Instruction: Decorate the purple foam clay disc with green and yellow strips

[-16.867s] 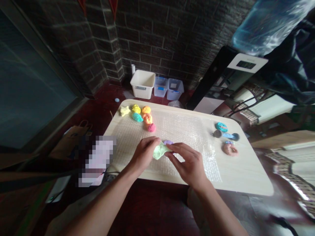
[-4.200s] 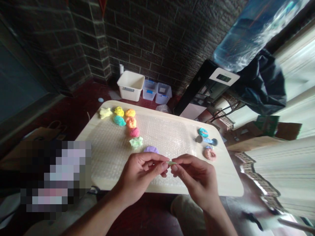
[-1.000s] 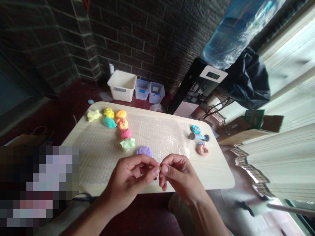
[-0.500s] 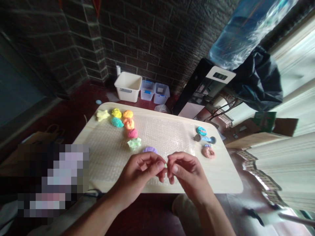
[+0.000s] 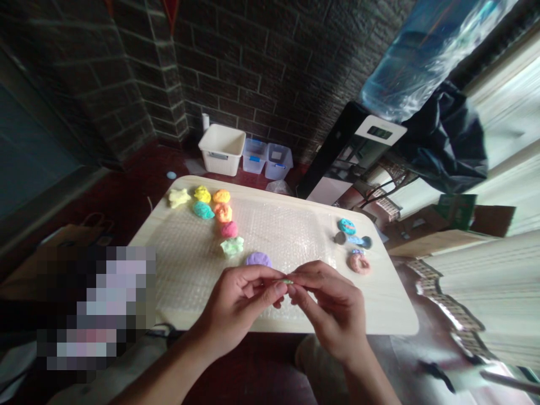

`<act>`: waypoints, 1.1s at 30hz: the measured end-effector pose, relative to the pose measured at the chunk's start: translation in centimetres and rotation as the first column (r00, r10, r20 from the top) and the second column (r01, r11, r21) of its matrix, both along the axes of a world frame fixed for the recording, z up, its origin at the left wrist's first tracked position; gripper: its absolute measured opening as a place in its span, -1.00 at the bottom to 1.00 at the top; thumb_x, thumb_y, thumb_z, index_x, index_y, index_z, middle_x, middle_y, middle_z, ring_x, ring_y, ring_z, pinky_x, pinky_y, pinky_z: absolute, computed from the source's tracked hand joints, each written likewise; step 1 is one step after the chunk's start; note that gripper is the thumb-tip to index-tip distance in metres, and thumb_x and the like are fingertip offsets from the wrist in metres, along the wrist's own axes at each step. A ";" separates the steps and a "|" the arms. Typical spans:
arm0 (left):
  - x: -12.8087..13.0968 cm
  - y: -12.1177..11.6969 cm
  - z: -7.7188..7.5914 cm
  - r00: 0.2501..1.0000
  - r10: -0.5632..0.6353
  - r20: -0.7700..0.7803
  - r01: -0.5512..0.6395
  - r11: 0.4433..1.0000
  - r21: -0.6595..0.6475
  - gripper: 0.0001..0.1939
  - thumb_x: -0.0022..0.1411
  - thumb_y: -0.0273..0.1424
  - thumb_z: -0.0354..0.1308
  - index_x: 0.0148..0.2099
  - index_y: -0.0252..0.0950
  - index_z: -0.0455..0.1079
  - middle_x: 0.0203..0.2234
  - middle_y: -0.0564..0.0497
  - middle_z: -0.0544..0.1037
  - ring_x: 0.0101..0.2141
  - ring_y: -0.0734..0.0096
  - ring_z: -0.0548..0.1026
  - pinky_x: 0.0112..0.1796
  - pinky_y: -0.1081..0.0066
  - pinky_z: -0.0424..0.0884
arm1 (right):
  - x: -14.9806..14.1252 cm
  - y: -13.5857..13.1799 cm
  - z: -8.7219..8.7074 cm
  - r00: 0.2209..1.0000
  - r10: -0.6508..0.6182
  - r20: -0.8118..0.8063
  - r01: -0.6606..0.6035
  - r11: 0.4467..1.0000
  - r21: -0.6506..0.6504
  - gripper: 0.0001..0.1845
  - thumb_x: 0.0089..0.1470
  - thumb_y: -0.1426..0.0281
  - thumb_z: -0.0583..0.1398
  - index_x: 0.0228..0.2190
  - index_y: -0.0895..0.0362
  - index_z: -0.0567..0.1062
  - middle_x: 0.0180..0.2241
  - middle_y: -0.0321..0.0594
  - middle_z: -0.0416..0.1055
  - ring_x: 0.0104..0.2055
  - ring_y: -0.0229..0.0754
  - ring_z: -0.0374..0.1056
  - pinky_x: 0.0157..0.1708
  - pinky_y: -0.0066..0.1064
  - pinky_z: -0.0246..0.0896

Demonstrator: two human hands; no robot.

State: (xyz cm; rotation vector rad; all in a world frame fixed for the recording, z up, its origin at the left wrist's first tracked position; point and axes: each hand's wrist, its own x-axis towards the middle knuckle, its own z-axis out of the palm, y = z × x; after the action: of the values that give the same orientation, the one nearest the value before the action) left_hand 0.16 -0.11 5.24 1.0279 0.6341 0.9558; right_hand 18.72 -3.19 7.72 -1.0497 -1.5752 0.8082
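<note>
A small piece of light green clay (image 5: 287,282) is pinched between the fingertips of both hands, above the front of the table. My left hand (image 5: 244,298) closes thumb and forefinger on its left end. On its right end, the thumb and forefinger of my right hand (image 5: 331,301) are pressed together. Just beyond the fingers lies a purple clay lump (image 5: 259,260), partly covered by my left hand. Farther back are a pale green clay piece (image 5: 232,247), a pink lump (image 5: 229,229) and an orange lump (image 5: 223,212).
Bubble wrap (image 5: 278,225) covers much of the pale table (image 5: 392,304). At the back left sit yellow (image 5: 202,194) and teal (image 5: 203,210) lumps. On the right are a blue dumbbell-shaped piece (image 5: 353,240) and a pinkish ring (image 5: 360,263). Bins (image 5: 221,163) stand behind the table.
My right hand has come in against my left, and its thumb and forefinger now grip the green clay too. The clay looks flatter and longer. The view has shifted slightly.
</note>
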 end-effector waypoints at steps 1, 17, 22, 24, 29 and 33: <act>0.0 0.0 0.0 1.000 0.012 -0.016 -0.011 1.000 0.014 -0.80 0.33 -0.29 0.37 -0.15 -0.34 0.66 -0.43 -0.04 0.63 -0.36 0.36 0.57 -0.29 0.43 0.51 | 0.0 0.0 0.0 1.000 0.001 -0.004 -0.001 1.000 0.002 -0.66 0.22 0.59 0.36 -0.08 -0.05 0.73 -0.28 -0.19 0.59 -0.28 -0.18 0.53 -0.33 -0.34 0.46; 0.8 0.3 0.5 0.896 0.281 0.343 -0.117 0.896 -0.428 -0.59 0.38 -0.08 0.25 -0.05 -0.34 0.65 -0.12 -0.18 0.69 -0.08 0.22 0.62 -0.04 0.32 0.53 | -2.2 -0.9 -0.9 0.984 -0.126 -0.128 0.118 0.990 -0.071 -0.83 0.24 0.52 0.36 -0.21 0.00 0.71 -0.37 -0.22 0.58 -0.38 -0.19 0.50 -0.38 -0.35 0.44; 0.5 0.5 1.3 0.801 0.310 0.513 0.093 0.782 -0.617 -0.28 0.48 0.09 -0.12 0.15 -0.43 0.55 0.12 -0.29 0.61 0.19 0.09 0.52 0.20 0.19 0.42 | -4.6 -1.0 -1.4 0.984 -0.067 0.165 0.065 0.998 0.021 -0.85 0.23 0.53 0.32 -0.23 0.06 0.68 -0.32 -0.17 0.61 -0.34 -0.14 0.51 -0.34 -0.29 0.45; 0.2 0.6 1.3 0.791 0.319 0.522 0.096 0.777 -0.622 -0.23 0.47 0.11 -0.16 0.18 -0.45 0.52 0.14 -0.30 0.60 0.22 0.08 0.50 0.22 0.20 0.39 | -5.1 -0.7 -1.4 0.967 -0.059 0.246 0.051 0.998 0.039 -0.85 0.24 0.51 0.31 -0.22 0.08 0.69 -0.30 -0.13 0.60 -0.30 -0.11 0.52 -0.32 -0.28 0.47; -0.4 0.7 1.4 0.820 0.328 0.469 0.053 0.773 -0.633 -0.22 0.44 0.14 -0.15 0.19 -0.43 0.50 0.08 -0.30 0.64 0.13 0.06 0.56 0.15 0.20 0.43 | -5.0 -0.4 -1.0 0.950 0.003 0.311 0.000 1.000 -0.012 -0.83 0.25 0.46 0.31 -0.16 0.06 0.70 -0.26 -0.11 0.60 -0.25 -0.07 0.53 -0.27 -0.24 0.51; -0.2 0.6 1.5 0.863 0.263 0.432 0.081 0.770 -0.632 -0.29 0.41 0.12 -0.08 0.12 -0.40 0.52 -0.03 -0.30 0.68 0.04 -0.02 0.60 -0.01 0.14 0.47 | -4.4 -0.4 -0.5 0.936 0.033 0.351 -0.037 0.999 0.005 -0.70 0.24 0.49 0.30 -0.02 0.00 0.66 -0.21 -0.14 0.64 -0.33 -0.11 0.50 -0.40 -0.30 0.48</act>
State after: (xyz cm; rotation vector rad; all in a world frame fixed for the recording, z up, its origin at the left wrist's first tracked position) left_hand -0.08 0.51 6.78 0.1145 0.5105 0.9467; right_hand 14.32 -3.58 7.18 -1.2097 -1.9009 0.6584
